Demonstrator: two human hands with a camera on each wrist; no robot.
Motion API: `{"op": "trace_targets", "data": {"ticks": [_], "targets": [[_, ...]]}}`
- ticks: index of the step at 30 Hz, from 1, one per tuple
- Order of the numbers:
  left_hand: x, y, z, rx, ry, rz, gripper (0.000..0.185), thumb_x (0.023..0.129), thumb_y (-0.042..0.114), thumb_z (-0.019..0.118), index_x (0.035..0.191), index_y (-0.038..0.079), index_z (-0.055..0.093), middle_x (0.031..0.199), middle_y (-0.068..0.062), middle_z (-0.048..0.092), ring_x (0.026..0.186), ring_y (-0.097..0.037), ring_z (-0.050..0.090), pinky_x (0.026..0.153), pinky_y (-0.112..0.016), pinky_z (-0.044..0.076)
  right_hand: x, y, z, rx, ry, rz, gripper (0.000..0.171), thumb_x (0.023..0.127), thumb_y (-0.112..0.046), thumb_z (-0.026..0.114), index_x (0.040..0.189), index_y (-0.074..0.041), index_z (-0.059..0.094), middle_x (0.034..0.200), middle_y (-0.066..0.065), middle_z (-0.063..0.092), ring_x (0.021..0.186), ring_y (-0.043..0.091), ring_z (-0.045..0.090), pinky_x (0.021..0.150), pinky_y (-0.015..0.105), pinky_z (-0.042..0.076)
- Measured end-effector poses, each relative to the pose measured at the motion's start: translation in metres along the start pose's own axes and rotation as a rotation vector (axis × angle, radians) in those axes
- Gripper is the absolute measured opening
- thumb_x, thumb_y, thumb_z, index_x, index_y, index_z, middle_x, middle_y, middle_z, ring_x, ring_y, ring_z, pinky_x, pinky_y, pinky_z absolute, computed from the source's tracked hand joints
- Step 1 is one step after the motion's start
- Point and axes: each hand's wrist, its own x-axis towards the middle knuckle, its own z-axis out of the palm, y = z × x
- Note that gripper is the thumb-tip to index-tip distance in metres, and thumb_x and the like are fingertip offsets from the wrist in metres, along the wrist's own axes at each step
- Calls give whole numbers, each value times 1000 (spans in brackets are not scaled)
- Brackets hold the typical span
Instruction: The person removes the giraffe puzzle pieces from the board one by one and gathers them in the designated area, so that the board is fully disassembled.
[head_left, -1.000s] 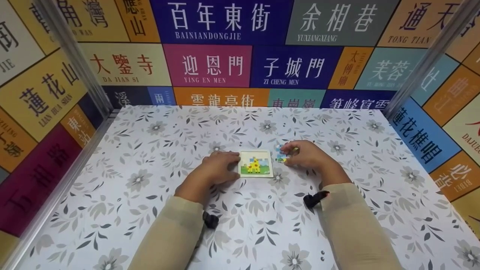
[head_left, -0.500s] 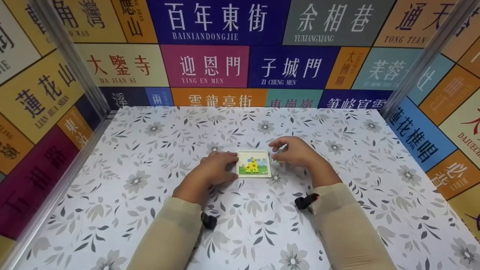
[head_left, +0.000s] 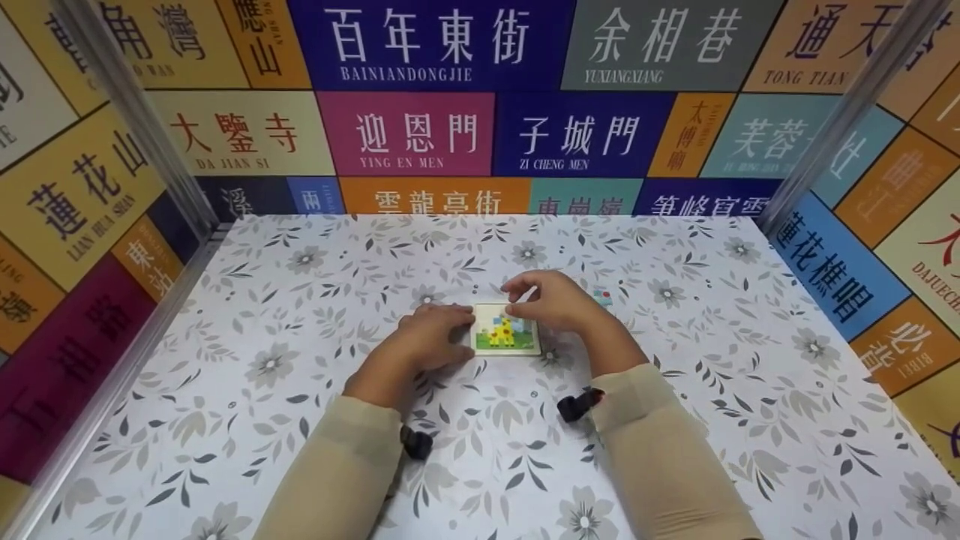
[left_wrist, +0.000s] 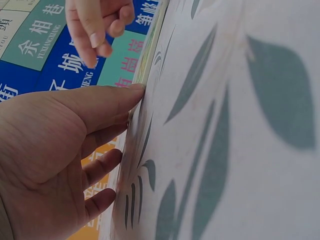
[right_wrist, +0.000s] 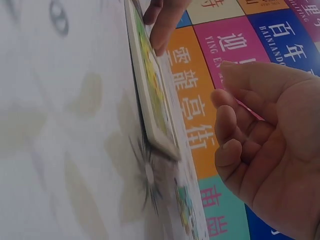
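Observation:
A small square jigsaw puzzle board (head_left: 484, 352) with a pale frame and a yellow giraffe picture lies on the table. My left hand (head_left: 435, 334) holds its left side, thumb at the near corner and fingers at the far one. In the left wrist view that thumb (left_wrist: 127, 95) meets the board's edge. My right hand (head_left: 553, 301) hovers over the board's upper right corner, fingers curled in and thumb close to the index finger. I cannot tell whether a piece sits between these fingertips. Loose puzzle pieces (right_wrist: 186, 207) lie beyond the board's right side, partly hidden by the right hand in the head view.
A white cloth with grey flowers and leaves covers the table (head_left: 300, 450). Colourful panels with Chinese place names (head_left: 420, 135) stand along the back and both sides. Clear upright corner strips (head_left: 161, 142) join these walls. Each wrist carries a small black camera (head_left: 577, 407).
My right hand has moved left from the loose pieces to above the board's upper right corner, uncovering a piece on its right. The left hand keeps its hold on the board.

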Motion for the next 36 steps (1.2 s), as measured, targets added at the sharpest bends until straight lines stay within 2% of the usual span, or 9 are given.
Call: {"op": "trace_targets", "data": {"ticks": [12,18,23,28,36], "targets": [[-4,3,-1,-15,18,-3,63,97,39,77,155,26,58,167,10,50,157,-29,40,125,-61,32,2,0,11,25,-8,8,43,97,-29,78,138,-16,72,121,3,73,108,23,70,85,36,57],[-4,2,-1,-13,13,7,62,97,38,77,155,25,59,167,9,50,157,-29,40,125,-60,32,5,8,16,57,-47,43,40,98,-23,78,137,-15,72,126,7,72,119,26,70,100,43,57],[-5,2,-1,-17,22,28,61,97,37,77,154,23,60,167,7,51,156,-31,40,123,-62,32,6,9,18,49,-74,102,45,91,-17,84,135,-17,72,130,4,72,123,26,67,110,46,53],[-5,2,-2,-22,23,30,61,97,36,78,153,22,61,167,7,50,156,-31,40,122,-62,32,6,5,20,14,-115,132,53,88,-14,87,138,-21,71,132,-1,72,119,23,66,109,44,52],[-5,1,-1,-16,30,33,60,97,36,78,153,22,61,167,8,50,156,-31,40,121,-63,34,5,4,24,12,-124,97,56,89,-9,84,142,-15,69,136,6,71,117,24,63,108,44,52]]}}
